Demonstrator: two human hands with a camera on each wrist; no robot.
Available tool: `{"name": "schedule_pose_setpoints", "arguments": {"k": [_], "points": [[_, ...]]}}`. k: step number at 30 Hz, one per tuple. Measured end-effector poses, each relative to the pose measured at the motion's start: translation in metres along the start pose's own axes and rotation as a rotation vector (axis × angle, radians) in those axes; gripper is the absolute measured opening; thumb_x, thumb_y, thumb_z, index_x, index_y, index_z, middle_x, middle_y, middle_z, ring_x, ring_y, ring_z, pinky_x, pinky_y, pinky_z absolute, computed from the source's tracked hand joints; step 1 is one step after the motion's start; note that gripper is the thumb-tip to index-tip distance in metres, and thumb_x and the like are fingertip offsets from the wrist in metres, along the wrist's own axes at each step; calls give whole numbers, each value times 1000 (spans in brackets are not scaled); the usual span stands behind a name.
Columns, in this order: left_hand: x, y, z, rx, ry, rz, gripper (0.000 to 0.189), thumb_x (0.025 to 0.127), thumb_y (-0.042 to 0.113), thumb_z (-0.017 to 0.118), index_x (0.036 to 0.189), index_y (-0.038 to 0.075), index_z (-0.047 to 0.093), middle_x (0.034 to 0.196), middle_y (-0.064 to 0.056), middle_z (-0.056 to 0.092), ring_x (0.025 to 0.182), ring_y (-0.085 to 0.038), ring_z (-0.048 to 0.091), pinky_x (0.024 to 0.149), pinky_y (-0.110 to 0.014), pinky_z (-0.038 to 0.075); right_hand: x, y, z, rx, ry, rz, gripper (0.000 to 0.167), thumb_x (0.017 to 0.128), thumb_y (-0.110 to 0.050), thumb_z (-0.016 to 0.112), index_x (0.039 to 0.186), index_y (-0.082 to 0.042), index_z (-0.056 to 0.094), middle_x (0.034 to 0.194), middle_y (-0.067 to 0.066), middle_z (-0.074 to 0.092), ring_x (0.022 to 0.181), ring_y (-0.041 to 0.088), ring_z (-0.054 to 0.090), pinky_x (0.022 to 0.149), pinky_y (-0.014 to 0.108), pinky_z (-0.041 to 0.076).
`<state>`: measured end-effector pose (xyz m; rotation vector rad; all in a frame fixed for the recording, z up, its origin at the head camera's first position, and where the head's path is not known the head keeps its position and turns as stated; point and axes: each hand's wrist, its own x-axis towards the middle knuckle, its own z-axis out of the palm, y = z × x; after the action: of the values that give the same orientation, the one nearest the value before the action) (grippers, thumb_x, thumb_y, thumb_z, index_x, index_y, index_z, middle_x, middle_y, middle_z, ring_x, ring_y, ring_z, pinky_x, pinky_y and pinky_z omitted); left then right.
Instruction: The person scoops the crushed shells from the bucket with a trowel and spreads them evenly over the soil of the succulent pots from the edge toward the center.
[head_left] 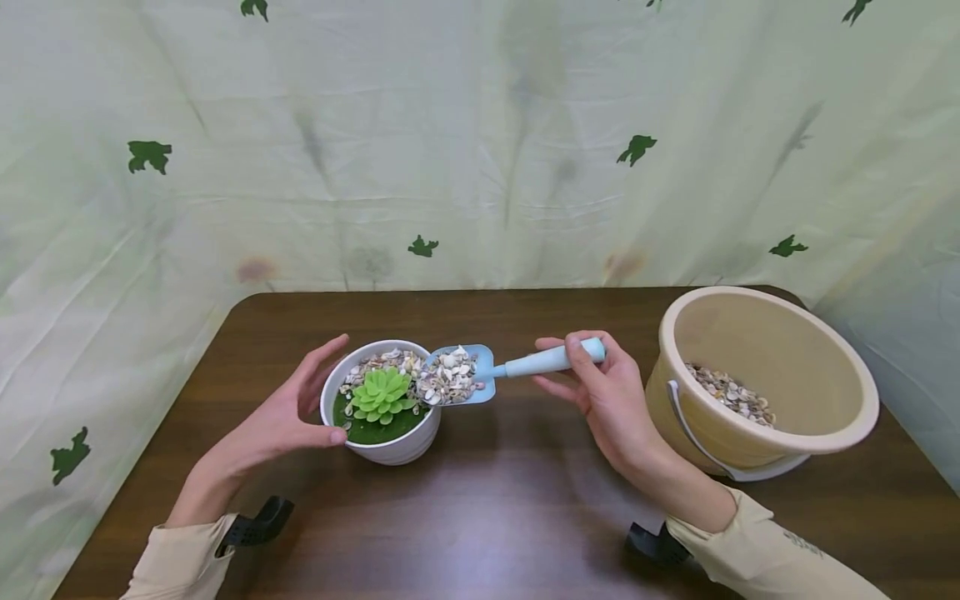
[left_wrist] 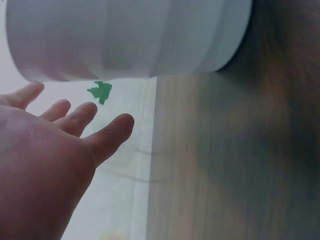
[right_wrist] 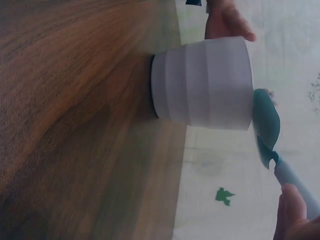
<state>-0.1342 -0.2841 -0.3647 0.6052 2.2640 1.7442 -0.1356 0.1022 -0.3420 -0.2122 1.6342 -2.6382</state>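
Observation:
A white ribbed flowerpot [head_left: 397,450] stands on the table with a green succulent [head_left: 382,395] in it, on a green mossy surface partly covered with small shells. My left hand [head_left: 288,408] is spread around the pot's left side, thumb at the front rim and fingers behind. In the left wrist view those fingers [left_wrist: 112,135] are extended beside the pot wall. My right hand [head_left: 611,400] grips the handle of a light blue trowel [head_left: 487,371]. Its blade, heaped with shells [head_left: 450,377], overlaps the pot's right rim.
A beige bucket [head_left: 765,300] with a grey handle [head_left: 697,446] stands at the right on the brown table [head_left: 495,517], more shells [head_left: 731,396] lying inside. Behind the table hangs a pale curtain [head_left: 480,150] with green leaf shapes.

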Motion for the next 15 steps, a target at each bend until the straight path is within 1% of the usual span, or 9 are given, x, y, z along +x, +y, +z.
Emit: {"name": "schedule_pose_setpoints", "arguments": {"k": [3, 7, 9, 12, 15], "points": [[7, -4, 0, -49, -51, -17, 106, 75, -4, 77, 157, 24, 16, 154, -12, 23, 130, -19, 39, 93, -26, 46, 3, 2, 0, -4, 2, -3, 20, 102, -16, 55, 107, 1, 47, 116, 22, 64, 102, 28, 66, 86, 50, 50], [8, -11, 0, -82, -87, -20, 111, 72, -3, 78, 158, 25, 15, 155, -10, 21, 128, -21, 37, 92, -28, 46, 5, 4, -1, -18, -8, -8, 20, 102, -16, 55, 107, 1, 46, 118, 25, 63, 102, 27, 65, 86, 50, 51], [7, -13, 1, -100, -92, -28, 112, 71, -3, 79, 159, 25, 13, 156, -9, 20, 129, -21, 36, 93, -29, 46, 6, 4, -2, -28, -12, -11, 20, 101, -16, 55, 107, 0, 46, 118, 24, 63, 100, 28, 66, 86, 51, 51], [7, -15, 4, -130, -80, -40, 112, 71, -4, 78, 159, 25, 13, 154, -9, 21, 128, -22, 39, 92, -31, 47, 7, 4, -4, -40, -9, -22, 19, 101, -15, 55, 107, 0, 47, 117, 25, 63, 97, 29, 68, 86, 51, 51], [5, -14, 7, -119, -52, -40, 111, 72, -5, 77, 158, 24, 14, 152, -9, 24, 126, -23, 41, 91, -31, 48, 8, 4, -4, -56, -8, -37, 18, 101, -14, 56, 106, 1, 47, 115, 24, 64, 96, 30, 68, 85, 52, 51]]}}
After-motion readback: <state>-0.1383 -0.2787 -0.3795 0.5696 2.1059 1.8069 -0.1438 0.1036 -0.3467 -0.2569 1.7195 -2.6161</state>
